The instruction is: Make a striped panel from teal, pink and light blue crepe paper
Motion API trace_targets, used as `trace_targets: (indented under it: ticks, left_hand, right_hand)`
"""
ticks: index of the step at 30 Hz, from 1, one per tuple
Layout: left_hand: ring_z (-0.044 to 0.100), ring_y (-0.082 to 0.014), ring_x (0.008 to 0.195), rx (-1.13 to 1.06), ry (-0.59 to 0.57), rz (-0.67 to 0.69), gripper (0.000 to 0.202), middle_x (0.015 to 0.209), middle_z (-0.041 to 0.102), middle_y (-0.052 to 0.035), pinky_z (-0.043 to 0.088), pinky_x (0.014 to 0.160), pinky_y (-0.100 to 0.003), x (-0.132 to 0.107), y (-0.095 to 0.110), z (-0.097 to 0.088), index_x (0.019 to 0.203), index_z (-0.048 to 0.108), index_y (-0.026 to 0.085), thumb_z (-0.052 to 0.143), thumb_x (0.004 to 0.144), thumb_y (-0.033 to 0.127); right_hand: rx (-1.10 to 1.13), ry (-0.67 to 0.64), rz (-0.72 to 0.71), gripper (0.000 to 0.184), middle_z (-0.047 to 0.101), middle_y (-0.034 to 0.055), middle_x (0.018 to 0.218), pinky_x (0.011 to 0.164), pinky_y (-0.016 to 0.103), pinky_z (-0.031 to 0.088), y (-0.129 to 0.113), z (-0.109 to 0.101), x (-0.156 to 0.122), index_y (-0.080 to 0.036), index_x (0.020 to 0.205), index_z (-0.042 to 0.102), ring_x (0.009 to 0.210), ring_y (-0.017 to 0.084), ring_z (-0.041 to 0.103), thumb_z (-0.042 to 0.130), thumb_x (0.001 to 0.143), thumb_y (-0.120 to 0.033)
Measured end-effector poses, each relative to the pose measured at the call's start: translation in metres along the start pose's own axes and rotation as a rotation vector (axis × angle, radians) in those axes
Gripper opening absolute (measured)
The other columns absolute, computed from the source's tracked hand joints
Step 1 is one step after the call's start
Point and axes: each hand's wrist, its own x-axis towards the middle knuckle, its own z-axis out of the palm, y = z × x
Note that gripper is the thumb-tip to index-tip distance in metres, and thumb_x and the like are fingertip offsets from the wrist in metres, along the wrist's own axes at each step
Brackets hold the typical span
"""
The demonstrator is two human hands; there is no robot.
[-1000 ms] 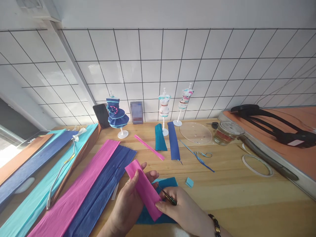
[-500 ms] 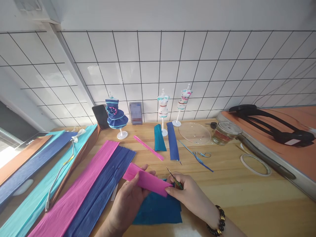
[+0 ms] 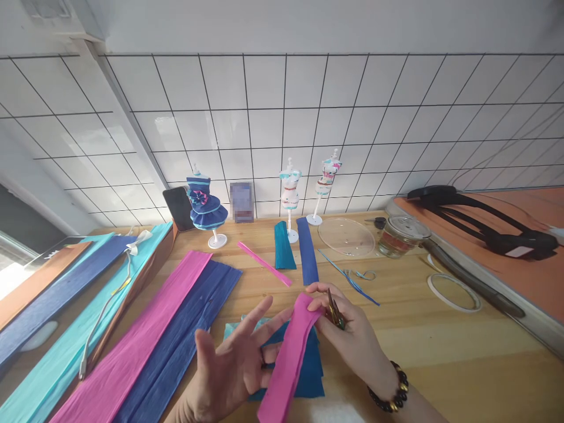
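Note:
My right hand (image 3: pixel 352 320) pinches the top end of a folded pink crepe paper strip (image 3: pixel 288 364), which hangs down toward the near edge. Small pointed scissors (image 3: pixel 335 311) with dark gold-green handles are tucked in the same hand, blades up. Beside the strip, my left hand (image 3: pixel 238 358) is open, palm up and fingers spread, with some fingertips close behind the paper; whether they touch it I cannot tell. Teal crepe paper pieces (image 3: pixel 312 376) lie on the table under both hands.
Long pink (image 3: pixel 150 317) and navy crepe strips (image 3: pixel 185 329) lie to the left. A dressed mini mannequin (image 3: pixel 206 202) and bare ones (image 3: pixel 290 191) stand at the back. A glass jar (image 3: pixel 402 236), clear disc (image 3: pixel 346 237) and tape ring (image 3: pixel 453 292) are on the right.
The pink strip has swung from lying across to hanging down from my right hand. My left hand has let go of it and spread its fingers. The scissors have turned more upright.

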Motion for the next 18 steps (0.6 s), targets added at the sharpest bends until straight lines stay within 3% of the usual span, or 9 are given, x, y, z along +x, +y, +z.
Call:
trace_targets:
  ticks: [2, 4, 7, 9, 11, 14, 18]
  left_hand:
    - [0.063, -0.0259, 0.096, -0.030, 0.087, -0.011, 0.086, 0.144, 0.039, -0.0125, 0.049, 0.078, -0.037, 0.002, -0.002, -0.002, 0.136, 0.041, 0.032, 0.045, 0.065, 0.081]
    - [0.066, -0.0216, 0.085, 0.026, 0.166, -0.050, 0.075, 0.132, 0.052, -0.0140, 0.049, 0.074, -0.033, 0.003, -0.006, -0.002, 0.134, 0.044, 0.029, 0.049, 0.073, 0.071]
    - [0.068, -0.0214, 0.073, 0.182, 0.212, -0.168, 0.059, 0.098, 0.070, -0.0134, 0.051, 0.067, -0.032, 0.003, -0.012, 0.000, 0.120, 0.058, 0.017, 0.059, 0.077, 0.058]
    - [0.066, -0.0175, 0.057, 0.249, 0.236, -0.243, 0.049, 0.075, 0.071, -0.0100, 0.050, 0.054, -0.025, 0.003, -0.014, 0.003, 0.102, 0.066, 0.012, 0.063, 0.076, 0.054]
    - [0.062, -0.0125, 0.046, 0.279, 0.296, -0.287, 0.040, 0.061, 0.067, -0.0063, 0.046, 0.045, -0.019, 0.004, -0.015, 0.005, 0.082, 0.068, 0.010, 0.067, 0.075, 0.050]
    - [0.058, -0.0089, 0.040, 0.286, 0.389, -0.277, 0.036, 0.054, 0.064, -0.0037, 0.045, 0.041, -0.017, 0.007, -0.014, 0.006, 0.066, 0.066, 0.010, 0.073, 0.070, 0.045]
    - [0.059, -0.0097, 0.041, 0.273, 0.480, -0.213, 0.036, 0.053, 0.065, -0.0034, 0.045, 0.041, -0.016, 0.008, -0.011, 0.004, 0.063, 0.065, 0.011, 0.076, 0.066, 0.045]
  right_hand:
    - [-0.014, -0.057, -0.049, 0.010, 0.052, 0.0052, 0.110, 0.080, 0.026, 0.044, -0.003, 0.002, -0.003, -0.024, 0.079, 0.062, 0.109, 0.019, 0.051, 0.054, 0.082, -0.019]
    - [-0.045, -0.130, -0.085, 0.014, 0.050, 0.0051, 0.112, 0.075, 0.023, 0.045, -0.005, 0.006, -0.006, -0.025, 0.080, 0.062, 0.108, 0.018, 0.052, 0.054, 0.080, -0.013]
    - [-0.077, -0.215, -0.131, 0.021, 0.048, 0.0036, 0.114, 0.066, 0.020, 0.046, -0.007, 0.012, -0.013, -0.025, 0.083, 0.062, 0.085, 0.011, 0.058, 0.053, 0.077, -0.007]
    - [-0.099, -0.256, -0.168, 0.021, 0.047, 0.0028, 0.116, 0.063, 0.020, 0.046, -0.007, 0.016, -0.016, -0.025, 0.085, 0.061, 0.068, 0.006, 0.056, 0.052, 0.078, -0.007]
    - [-0.139, -0.289, -0.199, 0.018, 0.047, 0.0024, 0.116, 0.062, 0.020, 0.045, -0.007, 0.019, -0.018, -0.025, 0.084, 0.061, 0.064, 0.005, 0.054, 0.053, 0.080, -0.010]
    - [-0.191, -0.298, -0.187, 0.019, 0.051, 0.0025, 0.110, 0.067, 0.021, 0.047, -0.009, 0.021, -0.017, -0.026, 0.090, 0.061, 0.076, 0.010, 0.058, 0.054, 0.080, -0.012]
    - [-0.288, -0.226, -0.055, 0.029, 0.056, 0.0022, 0.101, 0.075, 0.026, 0.049, -0.015, 0.017, -0.014, -0.027, 0.107, 0.054, 0.090, 0.015, 0.058, 0.060, 0.080, -0.022]
